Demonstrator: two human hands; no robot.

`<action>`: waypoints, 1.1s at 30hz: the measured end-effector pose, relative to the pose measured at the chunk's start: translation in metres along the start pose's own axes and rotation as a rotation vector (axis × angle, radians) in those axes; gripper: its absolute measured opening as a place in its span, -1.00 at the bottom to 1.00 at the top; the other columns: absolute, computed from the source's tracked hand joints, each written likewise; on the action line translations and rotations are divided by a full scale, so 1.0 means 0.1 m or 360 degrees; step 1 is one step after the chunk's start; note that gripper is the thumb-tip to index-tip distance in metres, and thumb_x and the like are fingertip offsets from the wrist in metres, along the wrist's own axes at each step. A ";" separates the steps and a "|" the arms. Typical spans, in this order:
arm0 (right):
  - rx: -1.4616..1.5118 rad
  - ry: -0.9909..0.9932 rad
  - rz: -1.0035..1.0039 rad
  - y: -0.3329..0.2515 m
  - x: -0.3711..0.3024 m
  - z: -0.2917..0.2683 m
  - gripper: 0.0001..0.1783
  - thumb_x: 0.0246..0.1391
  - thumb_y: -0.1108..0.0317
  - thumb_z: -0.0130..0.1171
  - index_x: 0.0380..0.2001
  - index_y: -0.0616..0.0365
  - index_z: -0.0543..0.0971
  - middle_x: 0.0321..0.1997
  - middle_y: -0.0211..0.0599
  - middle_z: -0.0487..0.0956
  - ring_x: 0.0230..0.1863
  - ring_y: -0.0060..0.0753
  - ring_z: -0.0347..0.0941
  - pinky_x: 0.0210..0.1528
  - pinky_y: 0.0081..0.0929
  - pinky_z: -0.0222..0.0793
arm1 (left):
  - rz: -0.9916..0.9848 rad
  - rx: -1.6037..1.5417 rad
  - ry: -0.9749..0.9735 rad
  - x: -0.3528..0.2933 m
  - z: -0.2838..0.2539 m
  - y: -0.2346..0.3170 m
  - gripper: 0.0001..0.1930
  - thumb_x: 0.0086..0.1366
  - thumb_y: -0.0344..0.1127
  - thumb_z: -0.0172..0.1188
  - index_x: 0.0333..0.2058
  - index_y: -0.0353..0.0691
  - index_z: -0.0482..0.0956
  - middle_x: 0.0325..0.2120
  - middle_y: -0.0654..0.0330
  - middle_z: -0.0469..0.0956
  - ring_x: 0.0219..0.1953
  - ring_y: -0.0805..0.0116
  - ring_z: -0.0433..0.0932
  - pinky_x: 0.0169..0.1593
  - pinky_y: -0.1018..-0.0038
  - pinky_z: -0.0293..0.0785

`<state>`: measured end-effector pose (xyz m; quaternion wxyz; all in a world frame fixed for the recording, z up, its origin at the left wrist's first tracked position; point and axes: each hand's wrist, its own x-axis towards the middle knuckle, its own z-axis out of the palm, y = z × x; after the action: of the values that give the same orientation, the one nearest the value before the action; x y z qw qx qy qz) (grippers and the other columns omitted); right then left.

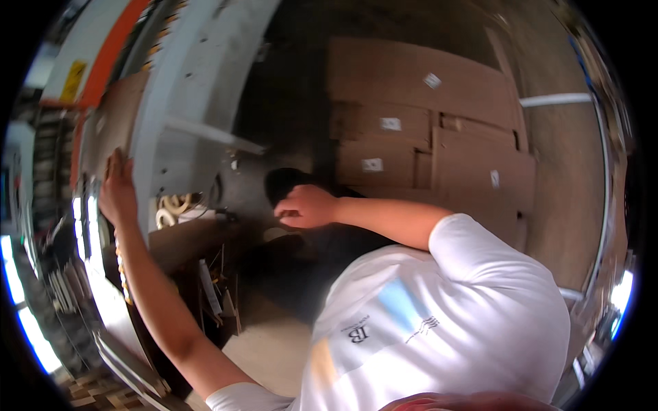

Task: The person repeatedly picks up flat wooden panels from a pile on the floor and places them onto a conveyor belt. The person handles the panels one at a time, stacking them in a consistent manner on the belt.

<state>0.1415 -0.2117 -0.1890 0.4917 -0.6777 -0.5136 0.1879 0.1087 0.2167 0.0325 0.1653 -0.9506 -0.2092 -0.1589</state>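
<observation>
My left hand (pixel 120 190) reaches out to the far left and lies with outstretched fingers on a brown board (pixel 122 109). The board rests along the side of a long grey machine (pixel 192 89) with an orange and white cover. My right hand (pixel 307 206) is in front of my body, its fingers loosely curled in. Nothing shows in that hand. Just beyond it is a rounded black shape (pixel 284 181), perhaps part of my shoe or trouser leg. Motion blurs the picture in places.
Large flat cardboard sheets (pixel 480 171) with small white labels lie on the floor to the right. Rolls of tape (pixel 177 203) sit on a ledge under the machine. Thin offcuts (pixel 211 291) stand below them. White lines (pixel 555 100) mark the floor.
</observation>
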 end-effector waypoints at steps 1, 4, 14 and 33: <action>0.0091 0.0027 0.0070 -0.02 -0.06 -0.02 -0.81 0.23 0.11 0.28 -0.18 -0.10 0.67 -0.35 -0.43 0.74 -0.25 -0.15 0.65 -0.10 -0.14 0.52 | -0.0042 0.0003 -0.0005 0.03 0.05 0.06 -0.52 0.55 0.08 0.11 0.36 0.18 0.53 0.30 0.18 0.57 0.18 -0.02 0.64 0.12 0.11 0.62; 0.0017 0.0209 0.0193 -0.02 -0.30 -0.24 -0.78 0.21 0.13 0.30 -0.13 -0.10 0.69 -0.33 -0.44 0.75 -0.21 -0.16 0.66 -0.11 -0.16 0.55 | -0.0071 -0.0013 0.0052 0.16 0.07 0.26 -0.48 0.55 0.03 0.12 0.39 0.07 0.48 0.35 0.16 0.52 0.28 -0.02 0.55 0.27 0.13 0.52; -0.0991 0.0777 0.1648 1.11 -2.37 -2.04 -0.32 0.20 -0.20 0.35 0.30 -0.16 0.54 0.19 -0.06 0.66 0.28 0.09 0.53 0.26 0.00 0.50 | -0.0129 -0.2075 -0.0231 -1.73 0.68 1.97 -0.53 0.42 -0.52 0.26 0.28 -0.20 0.51 0.24 0.03 0.56 0.36 0.15 0.47 0.39 0.21 0.41; -0.1291 0.0388 0.2346 1.61 -2.84 -3.06 0.17 -0.13 -0.35 0.53 0.49 -0.10 0.33 0.56 -0.23 0.34 0.49 -0.03 0.35 0.40 -0.04 0.44 | -0.0565 -0.1590 -0.1069 -3.87 0.95 2.64 -0.55 0.40 -0.39 0.19 0.25 -0.28 0.55 0.07 -0.07 0.69 0.13 0.04 0.68 0.18 0.26 0.56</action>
<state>0.3426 -0.6048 -0.2618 0.0143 -0.9783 0.0881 0.1871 -0.0837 -0.1072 -0.2618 -0.4028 -0.8618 -0.3050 0.0449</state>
